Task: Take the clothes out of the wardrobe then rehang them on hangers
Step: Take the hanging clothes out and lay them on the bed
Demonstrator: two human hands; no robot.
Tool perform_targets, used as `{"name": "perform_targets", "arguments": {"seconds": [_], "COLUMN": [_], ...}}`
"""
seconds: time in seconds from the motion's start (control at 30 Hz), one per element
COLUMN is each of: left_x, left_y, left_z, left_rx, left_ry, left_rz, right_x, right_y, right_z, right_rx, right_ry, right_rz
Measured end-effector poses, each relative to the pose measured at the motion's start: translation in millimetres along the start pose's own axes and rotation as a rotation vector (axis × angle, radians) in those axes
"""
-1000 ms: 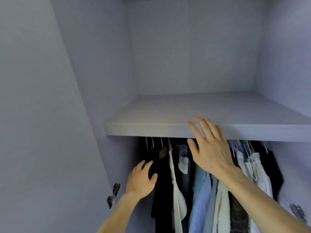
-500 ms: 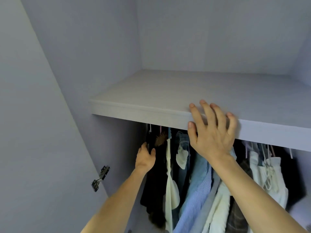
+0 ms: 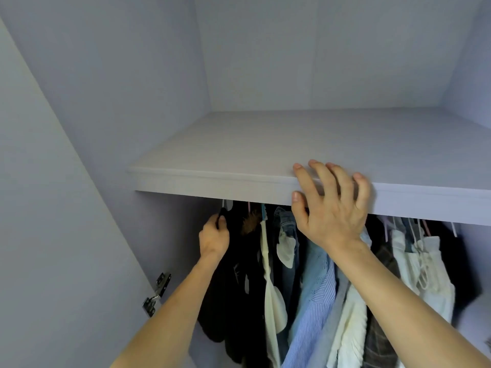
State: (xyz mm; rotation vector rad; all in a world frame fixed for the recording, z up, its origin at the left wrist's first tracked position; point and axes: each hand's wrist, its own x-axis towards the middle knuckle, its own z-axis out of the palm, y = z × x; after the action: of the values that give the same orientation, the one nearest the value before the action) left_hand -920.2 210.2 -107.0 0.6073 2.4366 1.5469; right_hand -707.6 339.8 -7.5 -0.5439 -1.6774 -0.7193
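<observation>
The fingers (image 3: 221, 222) of the left hand (image 3: 214, 239) curl round the top of the black garment (image 3: 231, 288), just under its hanger hook (image 3: 223, 203). This is the leftmost piece in the row, hanging below the front edge of the shelf (image 3: 239, 144) near its left corner. Whether the grip takes in the hanger's neck or only cloth cannot be told. The fingers (image 3: 318, 179) of the right hand (image 3: 332, 216) lie spread over the shelf's front edge and hold nothing; they look to be bracing.

The rail is hidden behind the shelf edge, so the lift probably has to go by feel. The hold should be on the hanger's neck, since cloth alone may slide off its shoulders. The hook likely needs raising a little first, with headroom under the shelf probably tight, and only then drawing out towards the body. The cream garment (image 3: 273, 301) hangs just beside it and could snag, so the free right hand would do well to come down and part the two.
</observation>
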Motion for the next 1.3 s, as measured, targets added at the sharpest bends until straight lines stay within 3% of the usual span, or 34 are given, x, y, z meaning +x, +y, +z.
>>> {"name": "perform_targets", "arguments": {"seconds": [0.67,0.77,0.87,1.0,1.17,1.23,1.3], "left_x": [-62,-95,-132,-196,-298,-343,-391], "left_y": [2,-19,-39,-73,-110,-126,-138], "left_z": [-39,-45,-64,-103,-171,-197,-221], "left_rx": [-0.124,-0.149,-0.123,-0.091,-0.031,-0.034,-0.026], "left_ry": [0.121,0.140,0.144,0.105,0.024,0.039,0.103], "left_rz": [0.149,0.105,0.075,0.011,-0.126,-0.215,-0.288], "right_x": [0,-31,-78,-118,-115,-118,-127], "right_y": [-13,-36,-76,-138,-215,-243,-267], "right_z": [-26,-38,-55,-80,-113,-135,-169], "right_rx": [0.207,0.394,0.723,1.089,1.555,1.665,1.710], "right_ry": [-0.215,-0.276,-0.501,-0.934,-1.665,-1.870,-2.040], "right_rz": [0.146,0.127,0.147,0.354,0.865,1.115,1.210]}}
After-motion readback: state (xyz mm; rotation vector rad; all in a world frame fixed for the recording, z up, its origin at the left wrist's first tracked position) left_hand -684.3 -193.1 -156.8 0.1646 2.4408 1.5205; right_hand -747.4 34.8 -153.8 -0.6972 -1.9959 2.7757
